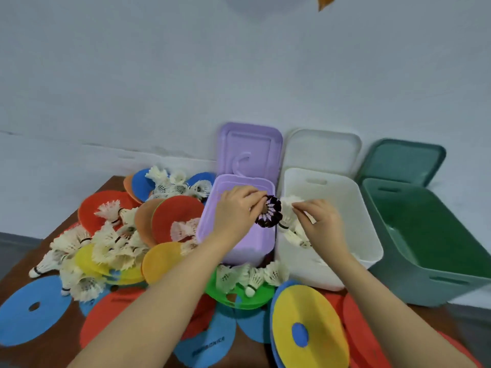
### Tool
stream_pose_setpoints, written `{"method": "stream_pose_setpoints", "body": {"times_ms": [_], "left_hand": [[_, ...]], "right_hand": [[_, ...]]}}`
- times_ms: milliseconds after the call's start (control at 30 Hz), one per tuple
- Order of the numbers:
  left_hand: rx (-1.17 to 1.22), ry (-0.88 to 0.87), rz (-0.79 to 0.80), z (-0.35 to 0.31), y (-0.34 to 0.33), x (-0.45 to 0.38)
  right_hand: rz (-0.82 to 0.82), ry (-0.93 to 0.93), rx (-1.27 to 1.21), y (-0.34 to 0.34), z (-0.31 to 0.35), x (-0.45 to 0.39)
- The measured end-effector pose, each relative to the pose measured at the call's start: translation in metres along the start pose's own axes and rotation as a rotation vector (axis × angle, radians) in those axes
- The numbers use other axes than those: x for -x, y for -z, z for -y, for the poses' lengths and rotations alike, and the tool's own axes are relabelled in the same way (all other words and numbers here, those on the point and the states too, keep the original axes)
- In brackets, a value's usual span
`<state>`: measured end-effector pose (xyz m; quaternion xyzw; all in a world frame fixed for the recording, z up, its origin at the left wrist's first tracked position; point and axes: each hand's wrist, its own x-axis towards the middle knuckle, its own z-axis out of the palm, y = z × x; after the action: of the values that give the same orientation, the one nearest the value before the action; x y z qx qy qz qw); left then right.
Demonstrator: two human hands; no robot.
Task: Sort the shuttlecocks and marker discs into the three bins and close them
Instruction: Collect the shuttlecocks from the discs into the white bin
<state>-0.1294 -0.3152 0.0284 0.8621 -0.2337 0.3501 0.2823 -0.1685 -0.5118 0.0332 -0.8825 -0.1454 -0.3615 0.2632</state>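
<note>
- Your left hand point(233, 208) pinches a dark shuttlecock point(269, 212) by its skirt, held over the gap between the purple bin point(233, 243) and the white bin point(353, 224).
- Your right hand point(320, 219) has its fingers point(299, 208) curled round a white shuttlecock point(287, 215), just above the near-left part of the white bin — a few more white ones show inside it, under that hand.
- The green bin point(414, 261), furthest right, shows only bare floor where you can see in.
- What lies in the purple bin is hidden behind your left hand and wrist, so I cannot tell.
- All three lids stand open, leaning against the wall point(159, 75) behind — purple lid point(249, 147), white lid point(322, 150), green lid point(403, 160). None is closed yet.
- My judgement: you are early in the sort. Most of the work is left.
- A big heap of white shuttlecocks point(111, 248) and marker discs waits on the left, with a red disc point(175, 211) and a blue disc point(32, 309) among them.
- Near you lie a yellow disc point(308, 328) and a green disc point(239, 296) carrying several shuttlecocks.
- The bench point(265, 354) is dark brown wood, mostly covered; it stands against a plain pale wall.
</note>
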Motion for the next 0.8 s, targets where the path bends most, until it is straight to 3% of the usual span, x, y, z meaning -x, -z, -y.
{"method": "stream_pose_setpoints", "body": {"times_ms": [200, 367, 600, 800], "left_hand": [[-0.021, 0.008, 0.165, -0.039, -0.066, -0.047], [-0.1, 0.088, 0.437, -0.048, -0.089, -0.051], [-0.126, 0.013, 0.353, -0.034, -0.066, -0.017], [-0.176, 0.14, 0.348, -0.009, -0.032, 0.026]], "right_hand": [[0.088, -0.125, 0.129, 0.028, -0.075, -0.018], [0.192, -0.198, 0.144, 0.028, -0.104, -0.014], [0.286, -0.099, -0.008, 0.011, -0.094, 0.009], [0.388, 0.008, -0.147, -0.011, -0.06, 0.016]]}}
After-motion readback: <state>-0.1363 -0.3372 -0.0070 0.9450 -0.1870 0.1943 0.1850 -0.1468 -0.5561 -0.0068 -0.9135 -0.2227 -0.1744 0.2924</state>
